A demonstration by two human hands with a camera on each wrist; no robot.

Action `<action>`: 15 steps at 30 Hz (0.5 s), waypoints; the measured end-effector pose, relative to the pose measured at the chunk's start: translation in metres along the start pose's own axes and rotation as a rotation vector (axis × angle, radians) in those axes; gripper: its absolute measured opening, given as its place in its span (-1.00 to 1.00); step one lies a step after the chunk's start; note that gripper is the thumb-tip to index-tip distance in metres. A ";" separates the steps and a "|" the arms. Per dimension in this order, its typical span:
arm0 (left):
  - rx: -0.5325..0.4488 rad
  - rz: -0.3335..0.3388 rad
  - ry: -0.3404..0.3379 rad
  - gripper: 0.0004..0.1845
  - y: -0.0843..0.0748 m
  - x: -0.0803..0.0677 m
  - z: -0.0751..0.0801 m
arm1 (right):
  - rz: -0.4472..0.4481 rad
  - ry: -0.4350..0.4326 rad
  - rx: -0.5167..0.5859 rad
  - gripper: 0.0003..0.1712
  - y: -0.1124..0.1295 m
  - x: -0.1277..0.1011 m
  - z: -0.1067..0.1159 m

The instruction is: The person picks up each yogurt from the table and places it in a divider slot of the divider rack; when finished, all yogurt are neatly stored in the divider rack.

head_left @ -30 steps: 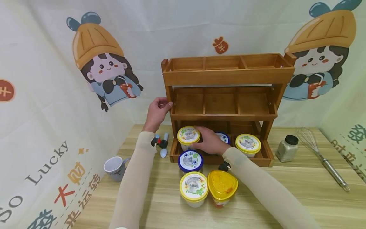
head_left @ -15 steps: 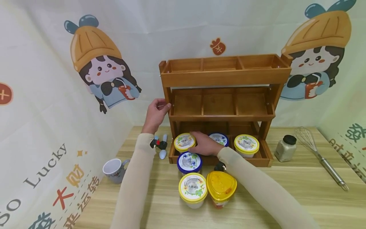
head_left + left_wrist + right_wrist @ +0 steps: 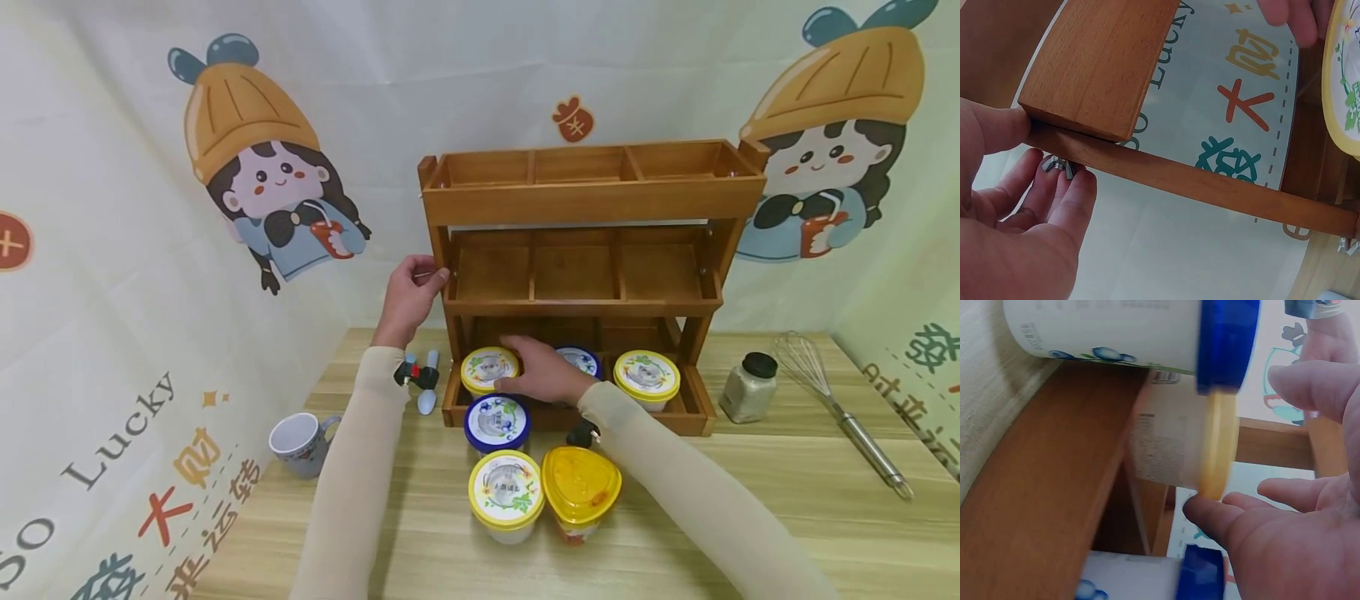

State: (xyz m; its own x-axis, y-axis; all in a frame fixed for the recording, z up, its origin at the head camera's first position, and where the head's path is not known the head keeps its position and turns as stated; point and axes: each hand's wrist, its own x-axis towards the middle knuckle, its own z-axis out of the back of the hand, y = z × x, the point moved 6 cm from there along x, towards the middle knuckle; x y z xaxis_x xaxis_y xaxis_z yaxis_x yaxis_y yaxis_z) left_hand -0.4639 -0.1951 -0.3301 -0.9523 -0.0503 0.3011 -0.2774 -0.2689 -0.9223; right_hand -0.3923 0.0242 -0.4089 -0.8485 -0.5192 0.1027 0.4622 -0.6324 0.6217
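A wooden three-tier rack stands at the back. My left hand grips its left side post, thumb on the wood and fingers curled by a wing nut. In the bottom tier's left compartment sits a yellow-lidded tub. My right hand is beside it, fingers apart; in the right wrist view a fingertip is right at the edge of its lid. Partly behind that hand, a blue-lidded tub occupies the middle compartment. Another yellow-lidded tub fills the right one.
Before the rack stand a second blue-lidded tub, a third yellow-lidded tub and a cup with a yellow triangular lid. At left are a mug and a spoon; at right, a black-capped jar and a whisk.
The yellow-lidded tub has gone down into the bottom tier's left compartment. My right hand has loosened from it and shifted slightly right. The left hand stays on the post.
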 end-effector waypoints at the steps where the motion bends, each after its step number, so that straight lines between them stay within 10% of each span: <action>1: 0.001 0.001 0.000 -0.56 0.000 0.000 0.000 | -0.003 0.003 0.022 -0.04 0.000 -0.001 0.001; 15: 0.017 0.003 -0.001 -0.54 0.001 0.000 -0.001 | 0.016 -0.001 0.220 -0.13 -0.003 -0.033 0.022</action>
State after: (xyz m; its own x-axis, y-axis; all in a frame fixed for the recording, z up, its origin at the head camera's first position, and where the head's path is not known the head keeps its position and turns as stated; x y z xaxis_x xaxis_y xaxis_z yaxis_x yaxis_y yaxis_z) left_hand -0.4642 -0.1944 -0.3308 -0.9531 -0.0517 0.2982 -0.2721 -0.2849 -0.9191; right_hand -0.3716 0.0557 -0.3969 -0.8419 -0.5274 0.1145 0.4084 -0.4837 0.7741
